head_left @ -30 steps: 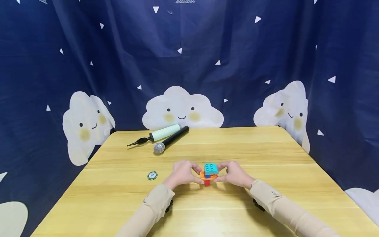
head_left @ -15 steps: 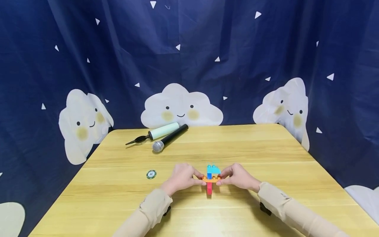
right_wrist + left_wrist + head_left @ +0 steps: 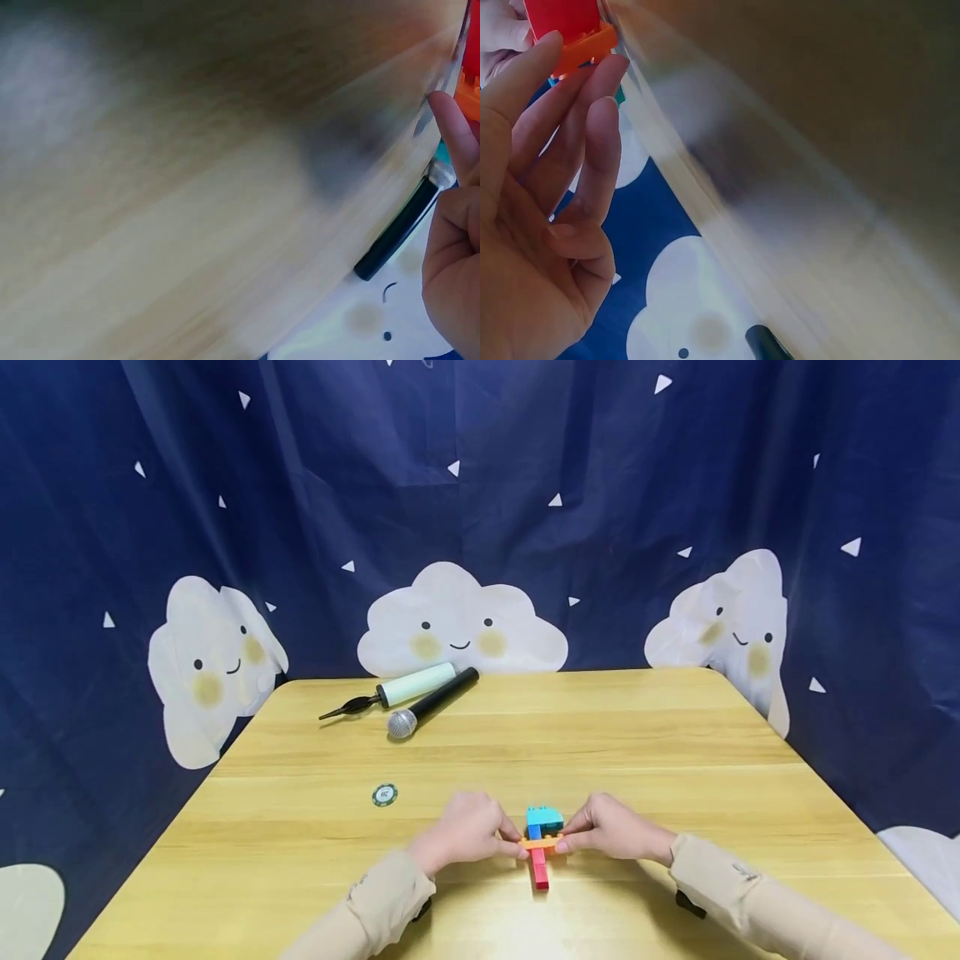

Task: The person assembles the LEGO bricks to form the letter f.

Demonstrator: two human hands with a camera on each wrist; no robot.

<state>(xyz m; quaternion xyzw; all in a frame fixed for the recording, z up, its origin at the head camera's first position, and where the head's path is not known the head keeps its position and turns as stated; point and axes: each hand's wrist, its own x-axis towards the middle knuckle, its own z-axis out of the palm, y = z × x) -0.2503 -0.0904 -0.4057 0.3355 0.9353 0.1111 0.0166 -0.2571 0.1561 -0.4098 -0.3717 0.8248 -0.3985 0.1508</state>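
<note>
A small toy-brick model is held between my two hands in the head view. It joins a turquoise brick (image 3: 545,817) with a curved edge, a blue brick (image 3: 534,832), an orange plate (image 3: 542,843) and a red brick (image 3: 540,870). My left hand (image 3: 467,832) pinches the orange plate's left end, and my right hand (image 3: 621,830) pinches its right end. The model tilts, turquoise end away from me and red end toward me. In the left wrist view, thumb and fingertips meet at the orange plate (image 3: 585,51). Only its edge enters the right wrist view.
A black microphone (image 3: 435,702) with a silver head lies at the back of the wooden table (image 3: 637,735). Beside it is a pale green hand pump (image 3: 416,685) with a black nozzle. A green-rimmed poker chip (image 3: 385,795) lies left of my left hand.
Both hands have drawn the brick model a little toward me and tipped it, so its red brick has swung out toward me. The grip on the orange plate stays.
</note>
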